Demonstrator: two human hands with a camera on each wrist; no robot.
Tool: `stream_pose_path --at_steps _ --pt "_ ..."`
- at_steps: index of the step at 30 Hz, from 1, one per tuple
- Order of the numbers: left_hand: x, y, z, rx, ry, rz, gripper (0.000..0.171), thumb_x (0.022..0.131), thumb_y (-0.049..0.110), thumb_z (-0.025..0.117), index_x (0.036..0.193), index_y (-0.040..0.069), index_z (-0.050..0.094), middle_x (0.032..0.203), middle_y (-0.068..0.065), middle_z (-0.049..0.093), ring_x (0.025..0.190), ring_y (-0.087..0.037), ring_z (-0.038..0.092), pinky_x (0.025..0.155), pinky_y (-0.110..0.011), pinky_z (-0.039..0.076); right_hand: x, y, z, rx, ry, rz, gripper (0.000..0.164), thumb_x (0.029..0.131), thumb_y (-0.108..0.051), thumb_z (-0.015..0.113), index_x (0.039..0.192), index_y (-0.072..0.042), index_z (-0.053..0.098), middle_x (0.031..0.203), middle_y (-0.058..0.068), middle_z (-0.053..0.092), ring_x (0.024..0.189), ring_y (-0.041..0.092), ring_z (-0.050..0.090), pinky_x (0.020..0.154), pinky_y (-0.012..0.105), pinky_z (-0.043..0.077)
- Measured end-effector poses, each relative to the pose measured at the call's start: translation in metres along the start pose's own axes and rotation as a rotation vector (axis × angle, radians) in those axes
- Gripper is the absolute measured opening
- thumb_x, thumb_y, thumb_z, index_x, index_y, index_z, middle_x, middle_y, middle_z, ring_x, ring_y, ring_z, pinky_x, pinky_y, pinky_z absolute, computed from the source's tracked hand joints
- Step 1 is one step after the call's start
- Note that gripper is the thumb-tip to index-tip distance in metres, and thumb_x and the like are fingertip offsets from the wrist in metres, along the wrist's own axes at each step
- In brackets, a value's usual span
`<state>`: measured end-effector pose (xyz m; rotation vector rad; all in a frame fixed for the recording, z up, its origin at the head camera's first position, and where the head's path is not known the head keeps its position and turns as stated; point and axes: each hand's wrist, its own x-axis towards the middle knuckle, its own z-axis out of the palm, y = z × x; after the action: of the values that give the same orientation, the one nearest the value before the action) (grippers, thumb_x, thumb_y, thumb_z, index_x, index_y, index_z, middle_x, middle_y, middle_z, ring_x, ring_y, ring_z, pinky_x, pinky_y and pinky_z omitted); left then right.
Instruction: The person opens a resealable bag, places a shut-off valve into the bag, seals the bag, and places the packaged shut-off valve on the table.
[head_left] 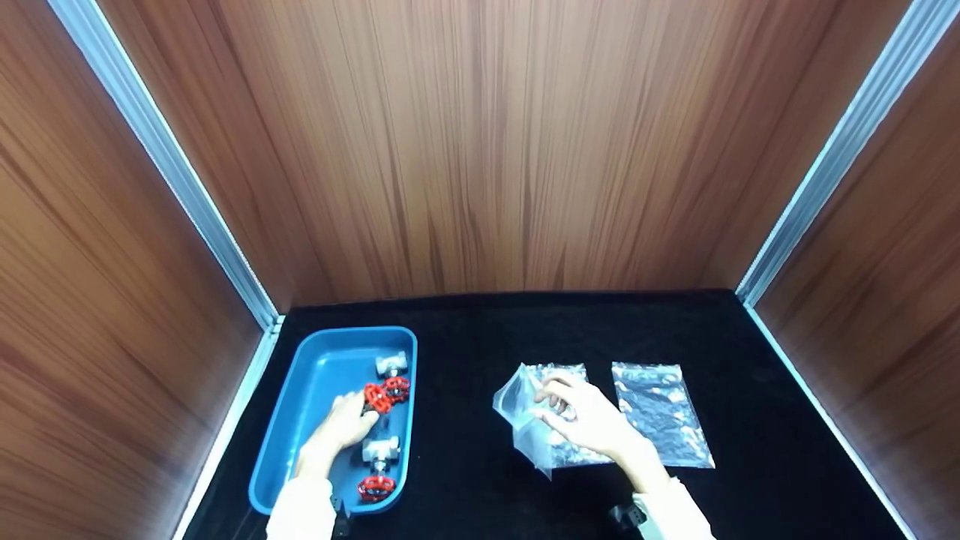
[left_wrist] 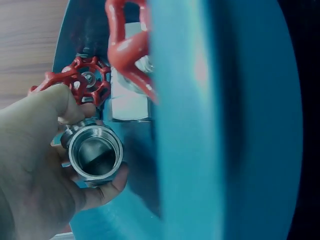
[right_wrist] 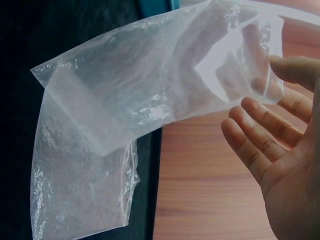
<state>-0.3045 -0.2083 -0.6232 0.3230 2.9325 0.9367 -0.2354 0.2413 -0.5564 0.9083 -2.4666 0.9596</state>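
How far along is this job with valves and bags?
Apparently done: one clear bag is raised, no valve visible inside. In hand: the left hand grips a valve; the right hand pinches that bag. Probably left: two other valves in the blue tray, two flat bags.

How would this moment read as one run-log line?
left grip: holds valve at tray; right grip: pinches bag; two other valves: in tray; more bags: on table

The raised bag (right_wrist: 150, 92) is glossy plastic, the gripped valve body (left_wrist: 95, 150) shiny metal.
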Motion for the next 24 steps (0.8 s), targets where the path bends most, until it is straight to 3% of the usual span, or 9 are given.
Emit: stream_pose_path --at_steps 1,5,9,15,21,24 --pt "0.002 -0.006 0.003 0.013 0.024 0.010 0.056 0.093 0.022 0.063 0.143 -0.003 0.058 0.134 -0.032 0.064 0.126 -0.053 0.053 0.109 -0.068 0.042 0.000 0.000 0.000 -0.002 -0.003 -0.001 0.012 0.096 -0.027 0.080 0.104 -0.022 0.073 0.113 -0.006 0.067 0.084 0.017 0.069 0.065 0.031 0.060" --pt "0.001 -0.003 0.001 0.012 0.048 0.001 0.056 0.092 0.021 0.064 0.142 -0.002 0.058 0.131 -0.030 0.065 0.122 -0.049 0.053 0.107 -0.067 0.043 0.001 -0.002 -0.001 -0.009 -0.020 0.011 0.011 0.096 -0.029 0.079 0.104 -0.023 0.072 0.113 -0.008 0.067 0.085 0.015 0.068 0.066 0.033 0.060" --pt "-0.009 0.021 -0.016 -0.023 0.012 -0.026 0.061 0.095 0.012 0.064 0.151 -0.007 0.050 0.145 -0.036 0.057 0.137 -0.055 0.045 0.120 -0.068 0.034 0.002 -0.004 0.000 -0.015 -0.028 0.018 0.011 0.097 -0.030 0.078 0.104 -0.024 0.072 0.114 -0.009 0.067 0.085 0.015 0.068 0.067 0.033 0.060" --pt "-0.013 0.035 -0.023 0.046 0.052 0.031 0.042 0.099 0.015 0.069 0.138 -0.002 0.064 0.118 -0.022 0.066 0.115 -0.041 0.054 0.107 -0.062 0.046 0.002 -0.004 0.000 -0.005 -0.028 0.016 0.011 0.097 -0.029 0.078 0.105 -0.023 0.072 0.116 -0.008 0.067 0.086 0.014 0.069 0.068 0.035 0.061" --pt "-0.012 0.041 -0.022 0.051 0.041 0.019 0.046 0.106 0.016 0.059 0.145 -0.007 0.056 0.142 -0.031 0.059 0.135 -0.049 0.049 0.120 -0.065 0.038 0.001 -0.003 0.000 -0.002 -0.017 0.007 0.011 0.097 -0.028 0.078 0.105 -0.022 0.072 0.116 -0.008 0.067 0.085 0.016 0.069 0.067 0.031 0.060" --pt "-0.011 0.045 -0.022 0.059 0.063 0.049 0.041 0.108 0.012 0.054 0.142 -0.010 0.055 0.140 -0.032 0.059 0.132 -0.051 0.049 0.119 -0.065 0.038 0.001 -0.002 0.000 -0.002 -0.016 0.012 0.011 0.097 -0.029 0.078 0.105 -0.023 0.072 0.117 -0.008 0.067 0.085 0.017 0.070 0.067 0.031 0.060"
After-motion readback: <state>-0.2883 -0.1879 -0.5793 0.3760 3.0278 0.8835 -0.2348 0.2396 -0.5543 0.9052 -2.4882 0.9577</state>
